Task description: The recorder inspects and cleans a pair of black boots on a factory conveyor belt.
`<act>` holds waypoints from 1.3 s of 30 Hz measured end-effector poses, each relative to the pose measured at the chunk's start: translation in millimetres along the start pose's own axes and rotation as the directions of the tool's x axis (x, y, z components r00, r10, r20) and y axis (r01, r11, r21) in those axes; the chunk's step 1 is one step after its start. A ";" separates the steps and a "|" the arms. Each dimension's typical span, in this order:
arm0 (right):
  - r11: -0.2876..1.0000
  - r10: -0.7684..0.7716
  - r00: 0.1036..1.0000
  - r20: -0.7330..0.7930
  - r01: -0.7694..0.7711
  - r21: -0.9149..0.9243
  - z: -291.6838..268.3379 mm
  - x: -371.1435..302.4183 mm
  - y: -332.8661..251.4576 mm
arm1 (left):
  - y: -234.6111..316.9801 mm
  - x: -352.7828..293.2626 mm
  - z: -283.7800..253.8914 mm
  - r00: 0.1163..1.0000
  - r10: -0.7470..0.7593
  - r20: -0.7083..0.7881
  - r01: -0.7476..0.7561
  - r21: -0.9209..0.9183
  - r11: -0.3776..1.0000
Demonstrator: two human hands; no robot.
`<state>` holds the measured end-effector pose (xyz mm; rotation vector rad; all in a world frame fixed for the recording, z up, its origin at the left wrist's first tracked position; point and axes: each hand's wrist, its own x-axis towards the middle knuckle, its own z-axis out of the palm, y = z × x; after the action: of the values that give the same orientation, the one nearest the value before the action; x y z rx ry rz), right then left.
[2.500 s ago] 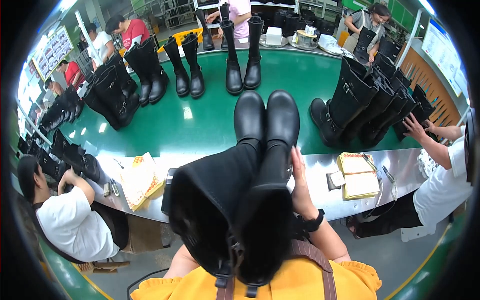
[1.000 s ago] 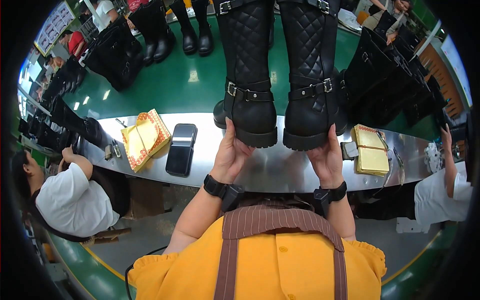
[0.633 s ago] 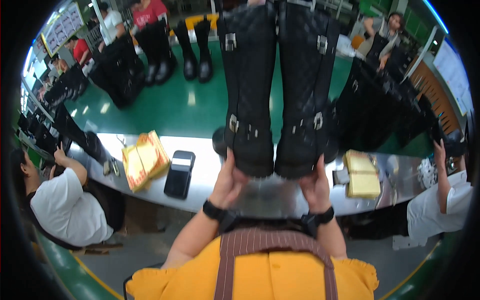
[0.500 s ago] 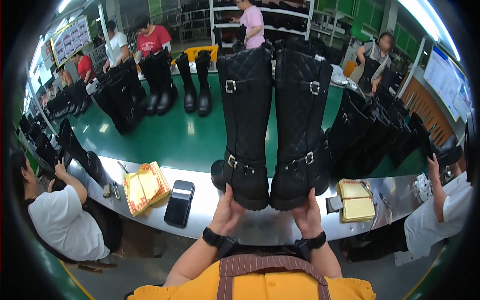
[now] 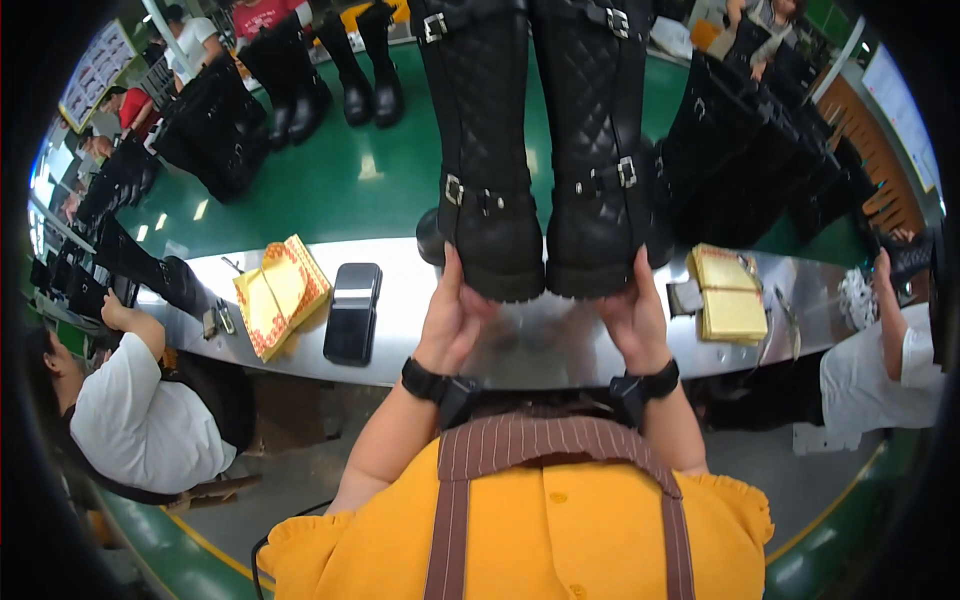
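Boots (image 5: 485,130) front and centre in the head view, a tall black quilted pair with silver buckles, standing side by side with their heels toward the wearer and their tops cut off by the upper edge. Left hand (image 5: 455,315) has a grip on the heel of the left boot (image 5: 492,245), thumb up the outer side and fingers curled round the bottom. Right hand (image 5: 638,312) does the same on the right boot (image 5: 597,245), pretty much mirrored. Both heels sit over the shiny metal strip (image 5: 540,350) along the near side of the green tabletop (image 5: 350,195); can't tell if the soles touch anything besides the hands.

Black phone (image 5: 352,315) lies left of the hands, then a tied bundle of yellow paper (image 5: 283,298) just past it. Another yellow bundle (image 5: 728,295) is off to the right, with a small grey block (image 5: 686,297) right beside it. More black boots crowd the table: a separate pair (image 5: 360,75) farther back, a dark cluster (image 5: 745,150) at right. Co-worker in white (image 5: 150,430) sits at far left, and another person's white top (image 5: 875,365) shows at far right.
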<state>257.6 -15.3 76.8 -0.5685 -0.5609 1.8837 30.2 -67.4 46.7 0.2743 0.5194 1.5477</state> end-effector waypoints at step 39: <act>-0.557 -0.538 0.841 0.064 -0.298 -0.775 -112.2 -13.8 -99.0 | -20.3 -9.4 42.7 0.939 -0.334 0.082 0.341 -0.357 0.869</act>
<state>401.6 19.8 52.2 -1.9894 -1.9486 -0.0559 69.0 -70.6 75.1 -0.0910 0.2367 1.2647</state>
